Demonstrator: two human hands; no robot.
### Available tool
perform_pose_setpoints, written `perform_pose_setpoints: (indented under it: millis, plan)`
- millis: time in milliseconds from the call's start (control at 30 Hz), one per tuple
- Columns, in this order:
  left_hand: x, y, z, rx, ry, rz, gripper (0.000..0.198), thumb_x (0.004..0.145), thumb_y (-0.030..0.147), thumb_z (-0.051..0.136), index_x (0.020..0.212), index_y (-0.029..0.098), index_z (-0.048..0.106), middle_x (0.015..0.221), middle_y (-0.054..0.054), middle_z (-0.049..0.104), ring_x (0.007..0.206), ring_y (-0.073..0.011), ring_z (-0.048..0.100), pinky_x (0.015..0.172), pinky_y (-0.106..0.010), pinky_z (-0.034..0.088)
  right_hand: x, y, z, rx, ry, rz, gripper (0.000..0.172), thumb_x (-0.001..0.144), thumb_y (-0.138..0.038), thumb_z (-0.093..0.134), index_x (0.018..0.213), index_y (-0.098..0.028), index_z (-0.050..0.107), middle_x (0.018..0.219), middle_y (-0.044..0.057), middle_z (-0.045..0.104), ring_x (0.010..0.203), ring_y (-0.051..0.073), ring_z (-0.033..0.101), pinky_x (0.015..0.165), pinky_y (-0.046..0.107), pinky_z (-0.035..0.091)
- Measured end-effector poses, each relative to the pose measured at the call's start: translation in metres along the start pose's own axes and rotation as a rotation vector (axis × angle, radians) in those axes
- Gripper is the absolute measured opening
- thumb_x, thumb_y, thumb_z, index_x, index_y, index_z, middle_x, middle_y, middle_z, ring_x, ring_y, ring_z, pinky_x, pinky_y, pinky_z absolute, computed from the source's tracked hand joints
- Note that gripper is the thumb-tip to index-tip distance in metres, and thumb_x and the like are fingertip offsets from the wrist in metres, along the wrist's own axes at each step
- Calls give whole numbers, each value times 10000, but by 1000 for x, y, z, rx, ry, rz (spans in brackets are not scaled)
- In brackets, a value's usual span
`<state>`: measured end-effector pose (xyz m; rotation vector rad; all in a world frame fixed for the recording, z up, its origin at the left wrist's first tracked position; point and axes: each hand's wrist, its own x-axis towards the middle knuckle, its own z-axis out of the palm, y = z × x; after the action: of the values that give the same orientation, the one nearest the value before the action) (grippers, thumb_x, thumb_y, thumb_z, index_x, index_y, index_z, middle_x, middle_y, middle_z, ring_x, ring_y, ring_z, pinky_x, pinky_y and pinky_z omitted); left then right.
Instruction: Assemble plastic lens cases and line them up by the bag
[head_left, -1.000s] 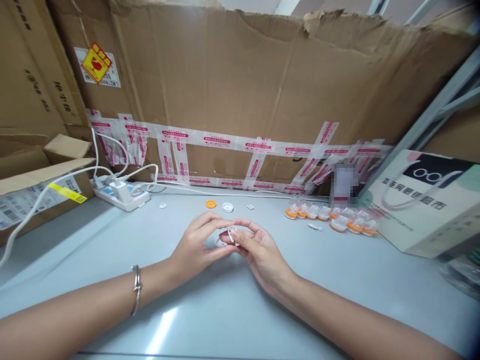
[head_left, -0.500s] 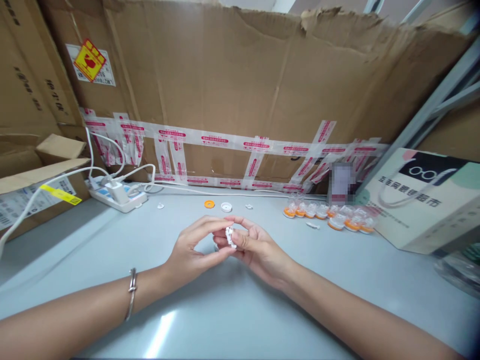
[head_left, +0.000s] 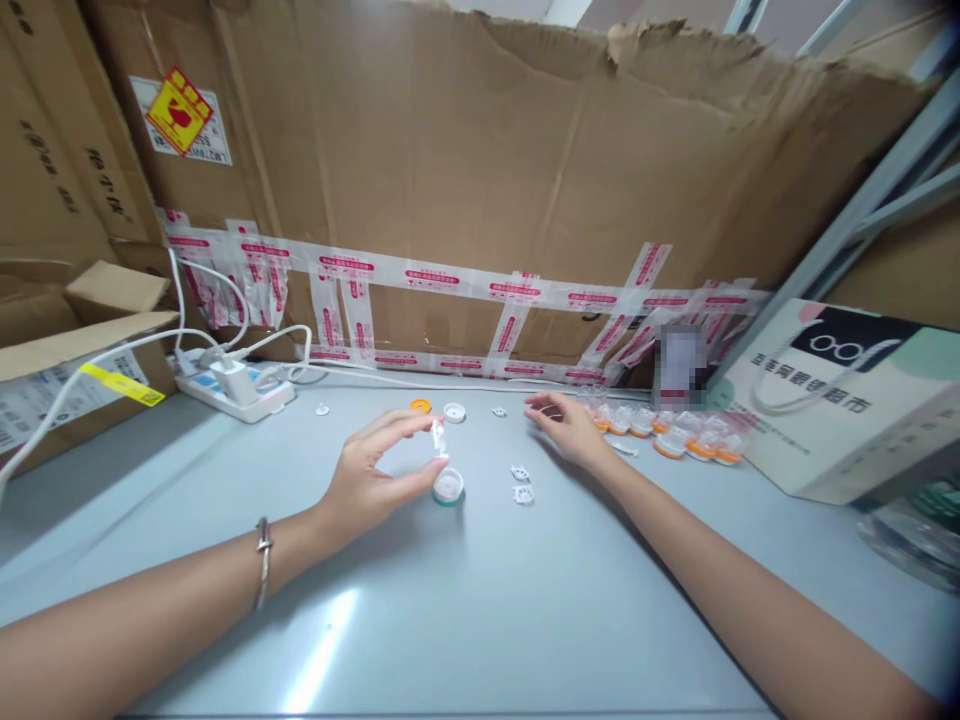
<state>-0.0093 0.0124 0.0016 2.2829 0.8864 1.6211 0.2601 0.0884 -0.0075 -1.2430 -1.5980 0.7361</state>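
Between its thumb and fingers, my left hand (head_left: 382, 465) pinches a small white part (head_left: 439, 438), held upright. Just below that part a round white case with a green base (head_left: 448, 487) sits on the table. My right hand (head_left: 566, 425) is over the table to the right, fingers apart and curved, with nothing seen in it. Two small white pieces, an upper one (head_left: 520, 473) and a lower one (head_left: 523, 495), lie between the hands. Farther back are an orange ring (head_left: 421, 407), a white ring (head_left: 454, 412) and another small white piece (head_left: 499, 411).
Several clear and orange round cases (head_left: 701, 445) stand at the right beside a paper bag (head_left: 832, 400). A thin white piece (head_left: 625, 450) lies before them. A power strip (head_left: 236, 393) with cables is at the back left, near an open carton (head_left: 82, 380).
My right hand has let go of the white part and moved right and back. My left hand keeps the part and has shifted slightly left. The green-based case and two white pieces are now uncovered.
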Motion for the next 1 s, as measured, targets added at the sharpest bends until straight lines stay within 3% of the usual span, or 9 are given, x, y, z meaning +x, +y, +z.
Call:
perform_pose_setpoints:
  millis: [167, 367, 467, 567, 667, 733, 1000]
  plan:
    - [0, -4, -3, 2, -32, -22, 260, 747, 208, 649, 1003, 179, 614, 907, -52, 639, 796, -144, 581, 738, -287, 495, 12, 14, 22, -48, -80, -52, 255, 610, -180, 703, 858, -241, 690, 973, 33, 575, 915, 180, 551, 914, 360, 379]
    - [-2, -9, -8, -2, -70, -48, 288, 763, 234, 638, 1042, 175, 600, 938, -58, 629, 825, -145, 567, 738, -279, 478, 27, 10, 36, 54, -70, 34, 56, 593, -199, 723, 605, -180, 671, 689, 22, 606, 740, 172, 555, 866, 378, 403]
    - [-2, -11, -9, 11, -43, -100, 264, 762, 235, 635, 1019, 180, 608, 926, -52, 630, 793, -139, 562, 705, -271, 477, 19, -7, 35, 188, -84, 106, 161, 634, -326, 709, 673, -176, 667, 658, 15, 632, 640, 141, 571, 752, 348, 465]
    - [-1, -12, -8, 2, -28, -135, 257, 763, 231, 632, 1016, 191, 612, 930, -49, 637, 774, -136, 563, 687, -268, 482, 0, -37, 39, 334, -147, 153, 244, 663, -391, 693, 800, -191, 662, 752, 19, 676, 645, 111, 605, 713, 290, 491]
    - [0, -9, -8, -20, -23, -107, 264, 761, 225, 636, 1022, 194, 612, 920, -47, 643, 784, -140, 567, 710, -278, 484, -22, -69, 50, 659, -241, 255, 216, 652, -328, 730, 798, -189, 653, 742, 4, 682, 642, 82, 615, 702, 229, 492]
    - [1, -6, -10, -35, -14, -82, 272, 758, 206, 639, 1027, 194, 607, 928, -47, 644, 800, -142, 566, 710, -272, 484, -33, -84, 57, 755, -325, 277, 206, 662, -281, 732, 831, -182, 665, 737, -6, 675, 633, 70, 606, 689, 208, 487]
    - [2, 1, -11, -176, -113, -67, 304, 814, 187, 577, 1117, 201, 568, 1022, -74, 621, 869, -161, 556, 756, -299, 477, -51, -100, 60, 769, -428, 126, 152, 720, -219, 685, 871, -213, 669, 832, -5, 670, 769, 94, 600, 743, 223, 461]
